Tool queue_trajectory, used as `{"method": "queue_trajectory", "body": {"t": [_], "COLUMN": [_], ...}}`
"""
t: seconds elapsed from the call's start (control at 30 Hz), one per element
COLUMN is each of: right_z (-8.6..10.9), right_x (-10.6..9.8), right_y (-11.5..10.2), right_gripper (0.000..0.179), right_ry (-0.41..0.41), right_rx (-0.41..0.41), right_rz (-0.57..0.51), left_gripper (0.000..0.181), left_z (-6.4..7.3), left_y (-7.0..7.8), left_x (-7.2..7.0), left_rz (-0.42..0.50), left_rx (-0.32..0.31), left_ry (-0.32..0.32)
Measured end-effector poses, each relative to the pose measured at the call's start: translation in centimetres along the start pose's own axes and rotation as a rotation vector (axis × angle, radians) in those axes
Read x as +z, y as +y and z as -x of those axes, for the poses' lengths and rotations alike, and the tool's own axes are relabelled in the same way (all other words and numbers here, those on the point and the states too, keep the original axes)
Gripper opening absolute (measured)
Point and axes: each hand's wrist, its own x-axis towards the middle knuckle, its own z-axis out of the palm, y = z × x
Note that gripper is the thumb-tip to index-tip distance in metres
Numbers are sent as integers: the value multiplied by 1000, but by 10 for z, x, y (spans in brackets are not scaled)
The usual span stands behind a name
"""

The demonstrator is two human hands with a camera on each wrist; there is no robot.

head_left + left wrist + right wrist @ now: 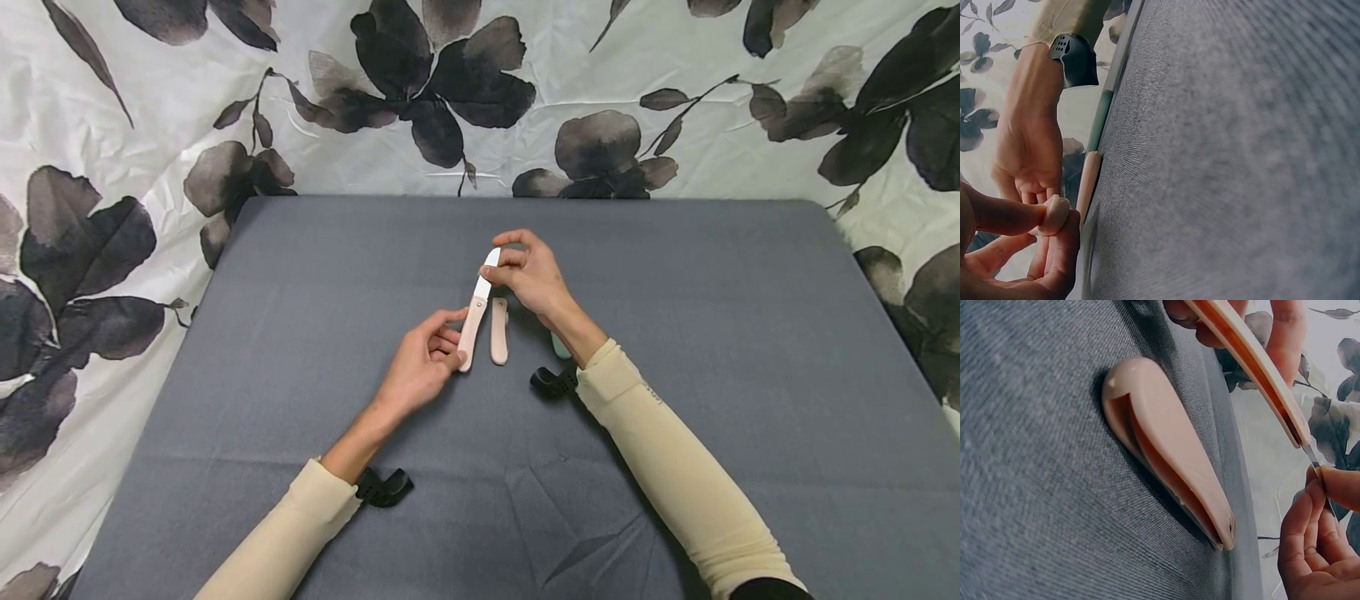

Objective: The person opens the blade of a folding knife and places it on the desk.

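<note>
A folding knife with a pale pink handle and a white blade is unfolded between both hands, held up off the table. My left hand pinches the handle near its lower end. Higher up, my right hand pinches the blade between thumb and fingers. In the right wrist view the handle's open slot shows, with the blade coming out toward the right fingers. A second pink folding knife lies folded on the cloth just right of the held one, touched by neither hand.
A green object lies on the grey cloth-covered table, mostly hidden under my right wrist in the head view. The left wrist view shows it as a long green shape. Beyond the table's far edge hangs floral fabric.
</note>
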Motion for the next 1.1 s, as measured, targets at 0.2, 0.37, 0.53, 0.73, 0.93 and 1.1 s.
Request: {"method": "queue_trajectory", "body": {"t": [0.2, 0.37, 0.53, 0.73, 0.93, 1.1], "right_z": [-1, 0, -1, -2, 0, 0], "right_x": [-1, 0, 0, -1, 0, 0], "right_y": [3, 8, 10, 6, 4, 5], "right_gripper": [50, 47, 42, 42, 44, 43], "right_ry": [23, 21, 33, 10, -49, -69], "right_rx": [-7, 9, -12, -27, -10, -18], "right_rz": [20, 87, 180, 279, 378, 438], "left_gripper": [58, 59, 68, 87, 86, 82], "left_z": [0, 0, 1, 5, 7, 8], "left_y": [1, -1, 0, 4, 6, 7], "left_x": [0, 1, 2, 2, 4, 3], "left_rz": [-24, -40, -105, -262, -357, -456], "left_rx": [11, 0, 14, 56, 85, 111], "left_ry": [2, -22, -38, -61, -52, -43]}}
